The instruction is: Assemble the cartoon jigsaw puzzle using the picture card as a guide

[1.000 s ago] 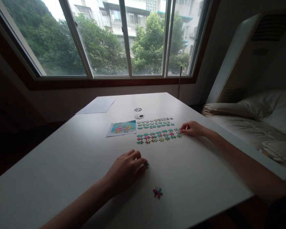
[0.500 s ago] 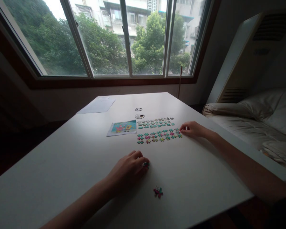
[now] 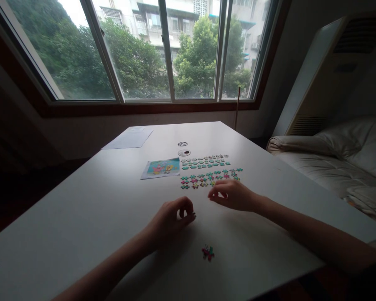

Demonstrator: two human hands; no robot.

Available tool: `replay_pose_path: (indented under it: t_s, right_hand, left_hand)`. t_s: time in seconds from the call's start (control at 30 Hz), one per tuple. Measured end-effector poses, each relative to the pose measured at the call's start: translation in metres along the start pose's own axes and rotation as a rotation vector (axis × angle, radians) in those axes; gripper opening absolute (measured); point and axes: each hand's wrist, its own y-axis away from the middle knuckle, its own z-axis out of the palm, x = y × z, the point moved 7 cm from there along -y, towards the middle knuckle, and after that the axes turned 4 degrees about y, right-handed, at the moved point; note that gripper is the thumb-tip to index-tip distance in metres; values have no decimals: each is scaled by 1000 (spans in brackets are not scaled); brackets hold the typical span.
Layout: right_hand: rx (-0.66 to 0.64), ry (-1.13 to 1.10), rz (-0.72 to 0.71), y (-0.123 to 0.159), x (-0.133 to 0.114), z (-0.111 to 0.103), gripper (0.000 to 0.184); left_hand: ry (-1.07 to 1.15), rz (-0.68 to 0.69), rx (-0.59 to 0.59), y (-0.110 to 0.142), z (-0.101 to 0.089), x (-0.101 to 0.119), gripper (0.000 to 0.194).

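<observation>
My left hand (image 3: pixel 172 215) hovers low over the near middle of the white table (image 3: pixel 90 205), pinching a small puzzle piece (image 3: pixel 194 215) between thumb and fingertips. To its right, my right hand (image 3: pixel 233 195) reaches in from the side with loosely bent fingers, and no piece shows in it. Just beyond it lie rows of loose puzzle pieces (image 3: pixel 193 180) in green, pink and yellow, partly covered by the hand. A small dark cluster of puzzle pieces (image 3: pixel 208 252) rests nearer to me. The reference picture (image 3: pixel 163 167) lies left of the rows.
Two round flat items (image 3: pixel 184 153) lie behind the rows. A sheet of paper (image 3: pixel 128 139) is at the far left corner of the table. On the right stands a pale sofa (image 3: pixel 319 154). A window (image 3: pixel 194 58) fills the wall ahead.
My right hand has moved left and nearer from the right end of the rows, leaving a puzzle piece there. My left hand has turned, raising its fingers around the piece it holds.
</observation>
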Motion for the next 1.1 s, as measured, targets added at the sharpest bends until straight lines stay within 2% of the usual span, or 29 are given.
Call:
replay_pose_path:
  t_s: [0.2,0.33,0.5,0.8,1.1]
  right_hand:
    - [136,-32,-9,-3,-27,3,15]
    - [209,-16,-13,-3,-33,5,21]
    - [278,-4,-24,-3,-36,1,17]
    - [318,34,-70,-2,-37,-3,13]
    - [287,-22,-103,-3,-35,-3,11]
  left_hand:
    - [293,-107,121,-6,-8,7,23]
    - [431,-166,164,-4,-9,9,25]
    - [541,-220,180,-3,-6,6,26]
    - [608,-255,164,-4,-3,2,27]
    - [500,-203,149,-4,-6,3,28]
